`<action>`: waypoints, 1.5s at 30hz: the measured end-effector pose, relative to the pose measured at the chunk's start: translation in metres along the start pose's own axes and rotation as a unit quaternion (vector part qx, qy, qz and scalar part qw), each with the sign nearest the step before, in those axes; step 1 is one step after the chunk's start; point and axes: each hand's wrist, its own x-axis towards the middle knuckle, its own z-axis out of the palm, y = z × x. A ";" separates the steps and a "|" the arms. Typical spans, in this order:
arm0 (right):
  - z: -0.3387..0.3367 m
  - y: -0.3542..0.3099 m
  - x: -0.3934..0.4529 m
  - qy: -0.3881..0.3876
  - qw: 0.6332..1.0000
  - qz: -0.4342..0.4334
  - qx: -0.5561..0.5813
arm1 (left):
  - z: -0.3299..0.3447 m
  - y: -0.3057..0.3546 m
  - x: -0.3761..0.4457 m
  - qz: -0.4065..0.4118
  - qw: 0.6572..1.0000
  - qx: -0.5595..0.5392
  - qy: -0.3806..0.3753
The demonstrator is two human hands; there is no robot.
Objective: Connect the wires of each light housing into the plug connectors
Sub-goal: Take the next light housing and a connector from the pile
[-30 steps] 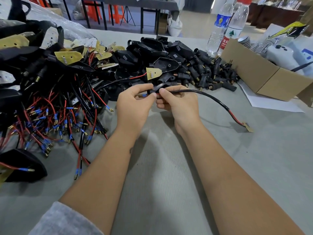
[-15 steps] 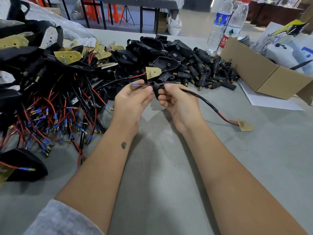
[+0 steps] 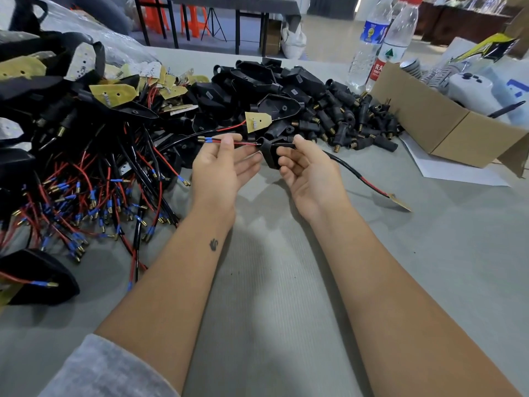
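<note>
While hands pinch, black moulded housing, red-black wires

Bright even light, soft shadows, wide-angle edge distortion

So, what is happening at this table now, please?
A person is wiring light parts. The right hand holds a black housing; the left hand pinches its red and black wires, which stick out left. No plug connector is on them yet. Loose connectors are piled behind; wired units lie at left.
</note>
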 end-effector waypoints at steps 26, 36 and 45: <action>-0.001 -0.001 -0.001 -0.017 1.000 0.011 0.007 | -0.001 0.001 0.001 0.000 0.998 -0.066 -0.020; 0.001 0.003 -0.001 -0.034 0.997 -0.022 -0.066 | 0.003 -0.003 -0.002 -0.033 0.996 -0.004 -0.079; 0.003 0.006 -0.001 -0.043 0.989 -0.051 -0.130 | 0.006 0.001 -0.003 -0.051 0.996 0.031 -0.068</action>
